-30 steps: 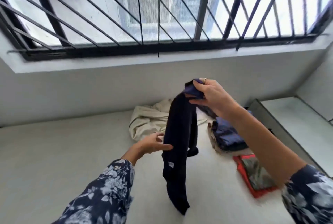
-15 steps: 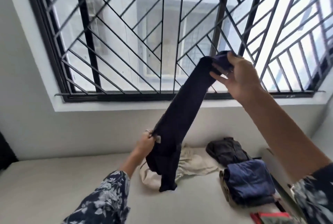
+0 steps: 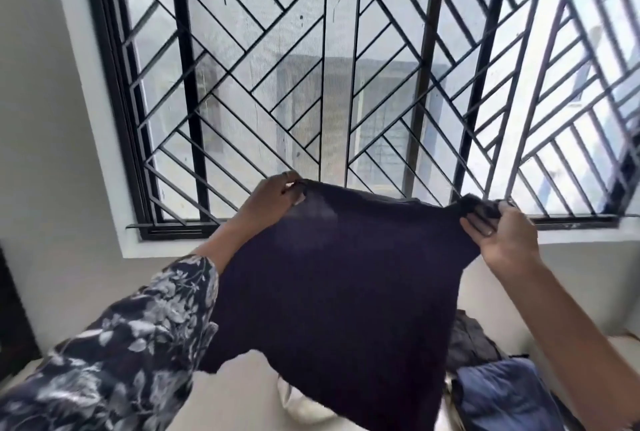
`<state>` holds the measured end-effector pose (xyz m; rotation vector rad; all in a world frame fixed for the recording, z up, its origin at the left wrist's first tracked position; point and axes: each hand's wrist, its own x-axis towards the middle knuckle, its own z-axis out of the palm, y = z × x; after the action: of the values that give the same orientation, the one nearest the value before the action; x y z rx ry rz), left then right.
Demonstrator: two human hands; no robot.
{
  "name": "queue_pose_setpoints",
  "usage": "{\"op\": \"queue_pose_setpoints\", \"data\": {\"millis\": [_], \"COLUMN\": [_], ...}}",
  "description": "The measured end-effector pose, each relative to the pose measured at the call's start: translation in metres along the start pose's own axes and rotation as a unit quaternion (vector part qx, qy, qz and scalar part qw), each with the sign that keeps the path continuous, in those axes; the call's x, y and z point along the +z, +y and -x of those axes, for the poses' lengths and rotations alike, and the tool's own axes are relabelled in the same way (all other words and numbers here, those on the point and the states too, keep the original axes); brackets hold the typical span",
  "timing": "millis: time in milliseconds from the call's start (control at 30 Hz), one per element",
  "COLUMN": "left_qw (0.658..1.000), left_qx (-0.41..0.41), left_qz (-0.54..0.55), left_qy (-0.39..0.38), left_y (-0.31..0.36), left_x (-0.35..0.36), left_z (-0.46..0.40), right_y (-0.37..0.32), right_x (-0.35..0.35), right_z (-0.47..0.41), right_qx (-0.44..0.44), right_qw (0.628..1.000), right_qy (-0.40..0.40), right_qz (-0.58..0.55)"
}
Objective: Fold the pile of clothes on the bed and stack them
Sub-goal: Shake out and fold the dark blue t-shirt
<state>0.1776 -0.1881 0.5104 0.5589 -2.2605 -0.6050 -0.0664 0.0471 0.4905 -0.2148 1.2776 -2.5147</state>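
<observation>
A dark garment (image 3: 332, 278) is held up spread wide in front of the window (image 3: 346, 84), well above the bed (image 3: 242, 392). The left hand (image 3: 273, 198) pinches its upper left corner, fingers closed on the cloth; the right hand (image 3: 502, 233) grips the bunched upper right corner, thumb and fingers wrapped on the fabric. The two hands are well apart, so the top edge runs taut between them, dipping slightly in the middle. The cloth hangs down from that edge, and its lower hem is uneven: higher on the left, lower toward the right, where it runs out of the bottom of the view. Whether the hem touches the bed cannot be told.

The left forearm wears a floral sleeve (image 3: 131, 344); the right forearm is bare.

On the bed, a pale cloth (image 3: 298, 403) shows just under the garment's lower edge. To the right lie a dark grey item (image 3: 471, 344) and, nearer, a folded blue item (image 3: 502, 396), the two touching or nearly so; both are partly hidden by the garment and the right arm. The left part of the bed is bare.

Behind, the sill (image 3: 588, 233) and the black grille (image 3: 194, 84) stand close past the hands. A white wall (image 3: 41, 153) fills the left side.
</observation>
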Motion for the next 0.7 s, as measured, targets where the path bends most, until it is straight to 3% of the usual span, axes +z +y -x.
{"op": "queue_pose_setpoints", "data": {"millis": [67,167,267,333,367,467,700], "left_qw": [1.000,0.997,0.992,0.989,0.988,0.984,0.969], "left_qx": [0.018,0.048,0.090,0.105,0.109,0.108,0.090], "left_qz": [0.000,0.010,-0.013,-0.027,-0.040,-0.079,-0.187], "left_qy": [-0.021,-0.061,-0.088,-0.098,-0.103,-0.115,-0.137], "left_y": [0.016,0.044,0.073,0.088,0.093,0.095,0.085], "left_x": [-0.001,0.005,0.014,0.019,0.020,0.018,-0.003], "left_z": [-0.010,-0.024,-0.034,-0.038,-0.038,-0.037,-0.016], "right_y": [0.014,0.040,0.071,0.085,0.088,0.083,0.039], "right_x": [-0.008,-0.006,0.008,0.020,0.026,0.032,0.028], "right_z": [0.003,0.029,0.051,0.052,0.052,0.050,0.035], "right_qx": [-0.022,-0.132,-0.270,-0.294,-0.284,-0.282,-0.302], "right_qw": [0.999,0.965,0.835,0.758,0.762,0.829,0.810], "right_qy": [-0.010,-0.073,-0.212,-0.249,-0.257,-0.270,-0.317], "right_qz": [0.024,0.214,0.430,0.526,0.522,0.400,0.391]}}
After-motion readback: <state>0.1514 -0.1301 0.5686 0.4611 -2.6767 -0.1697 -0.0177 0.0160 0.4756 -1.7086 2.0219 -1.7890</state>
